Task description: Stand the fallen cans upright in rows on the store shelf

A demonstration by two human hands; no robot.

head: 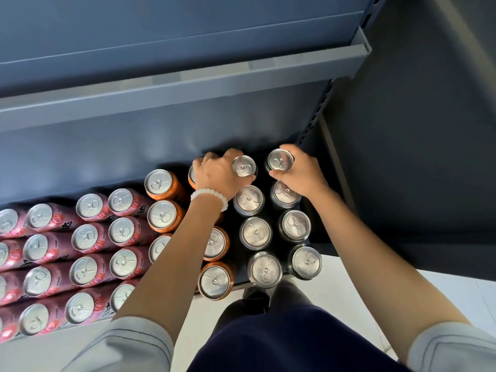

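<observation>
Two columns of black cans stand upright at the right end of the shelf [171, 154]. My left hand [218, 174], with a white bead bracelet on the wrist, grips the rearmost black can of the left column [244, 166]. My right hand [302, 174] grips the rearmost black can of the right column [279, 160]. Both cans stand upright with their silver tops showing. In front of them more black cans [255, 233] stand in line toward the shelf's front edge. Orange cans [161, 185] stand in columns just to the left, partly hidden by my left forearm.
Pink cans [85, 237] fill the left part of the shelf in upright rows. A grey upper shelf edge [188, 84] overhangs the back. A perforated upright post [316, 114] bounds the shelf on the right. A pale tiled floor [349, 291] lies below.
</observation>
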